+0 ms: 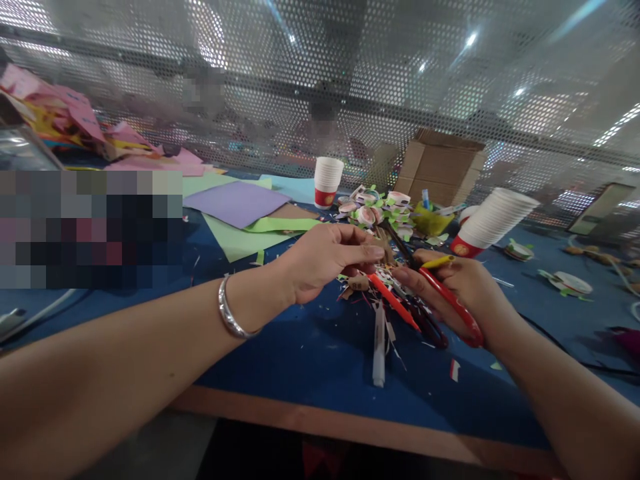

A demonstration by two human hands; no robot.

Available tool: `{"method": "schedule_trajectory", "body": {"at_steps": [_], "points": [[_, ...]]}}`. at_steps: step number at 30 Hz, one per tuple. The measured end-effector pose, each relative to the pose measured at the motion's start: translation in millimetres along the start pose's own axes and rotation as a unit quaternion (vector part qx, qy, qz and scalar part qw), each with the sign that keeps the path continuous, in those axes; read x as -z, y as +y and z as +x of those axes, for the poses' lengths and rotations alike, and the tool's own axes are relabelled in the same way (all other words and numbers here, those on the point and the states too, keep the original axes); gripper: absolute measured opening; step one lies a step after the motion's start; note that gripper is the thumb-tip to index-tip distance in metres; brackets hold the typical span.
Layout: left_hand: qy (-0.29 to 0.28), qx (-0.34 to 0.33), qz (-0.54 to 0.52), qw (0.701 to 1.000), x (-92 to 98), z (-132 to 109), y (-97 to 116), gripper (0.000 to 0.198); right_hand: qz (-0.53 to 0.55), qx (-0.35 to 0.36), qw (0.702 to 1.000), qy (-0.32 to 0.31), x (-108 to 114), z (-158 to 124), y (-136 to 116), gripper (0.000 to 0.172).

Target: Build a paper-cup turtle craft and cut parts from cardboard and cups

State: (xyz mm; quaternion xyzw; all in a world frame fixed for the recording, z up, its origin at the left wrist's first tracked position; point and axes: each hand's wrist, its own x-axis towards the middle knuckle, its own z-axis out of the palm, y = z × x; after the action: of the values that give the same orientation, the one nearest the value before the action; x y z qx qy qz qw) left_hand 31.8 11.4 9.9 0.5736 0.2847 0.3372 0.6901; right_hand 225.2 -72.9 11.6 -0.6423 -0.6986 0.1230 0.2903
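My right hand [465, 287] is wrapped round a pair of scissors with red handles [457, 308]; their dark blades point up and away to the left. A thin yellow piece [439, 262] shows across its fingers, and I cannot tell what it is. My left hand [335, 257], with a silver bangle on the wrist, is closed in a pinch just left of the scissors. What lies between its fingertips is hidden. Below both hands are an orange-red marker [395, 302], a whitish marker [379, 347] and a heap of paper scraps [356, 287].
Coloured paper sheets [235, 202] lie at the back left. A stack of paper cups [327, 181] stands upright, another stack [495, 220] leans at right. Between them sit paper-cup cutouts [367, 213], a yellow container [433, 220] and a cardboard box [440, 167] before a perforated screen.
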Motion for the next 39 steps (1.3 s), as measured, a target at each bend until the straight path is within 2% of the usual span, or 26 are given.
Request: {"method": "schedule_trajectory", "body": {"at_steps": [3, 9, 13, 18, 23, 27, 33, 39], "points": [[0.006, -0.002, -0.025, 1.0, -1.0, -1.2, 2.4, 0.01, -0.03, 0.038, 0.999, 0.009, 1.0, 3.7, 8.3, 0.048], [0.036, 0.007, -0.073, 0.997, -3.2, -0.1, 1.8, 0.015, 0.025, 0.035, 0.996, -0.08, 4.9, 1.6, 10.1, 0.044], [0.059, -0.015, -0.068, 0.996, -3.0, 0.1, -1.3, 0.02, 0.132, 0.007, 0.986, -0.099, 5.1, -2.2, 8.3, 0.056], [0.058, -0.033, -0.066, 0.996, -2.4, 0.3, -2.3, 0.019, 0.201, 0.028, 0.973, -0.106, 3.2, -3.9, 13.6, 0.068], [0.055, -0.03, -0.072, 0.995, -2.8, 1.3, -1.5, 0.019, 0.169, -0.024, 0.981, -0.087, 6.3, -6.1, 5.9, 0.065], [0.07, -0.034, -0.073, 0.994, -3.9, 0.6, -0.8, 0.019, 0.12, -0.003, 0.991, -0.062, 8.3, -5.9, 0.3, 0.052], [0.089, -0.077, -0.063, 0.991, -6.5, -0.7, -2.5, 0.019, 0.086, 0.004, 0.995, -0.052, 7.2, -3.8, 1.2, 0.047], [0.043, -0.074, -0.011, 0.996, -11.6, -3.6, -7.8, 0.018, 0.073, 0.016, 0.996, -0.05, 6.2, -4.1, 1.8, 0.047]]}}
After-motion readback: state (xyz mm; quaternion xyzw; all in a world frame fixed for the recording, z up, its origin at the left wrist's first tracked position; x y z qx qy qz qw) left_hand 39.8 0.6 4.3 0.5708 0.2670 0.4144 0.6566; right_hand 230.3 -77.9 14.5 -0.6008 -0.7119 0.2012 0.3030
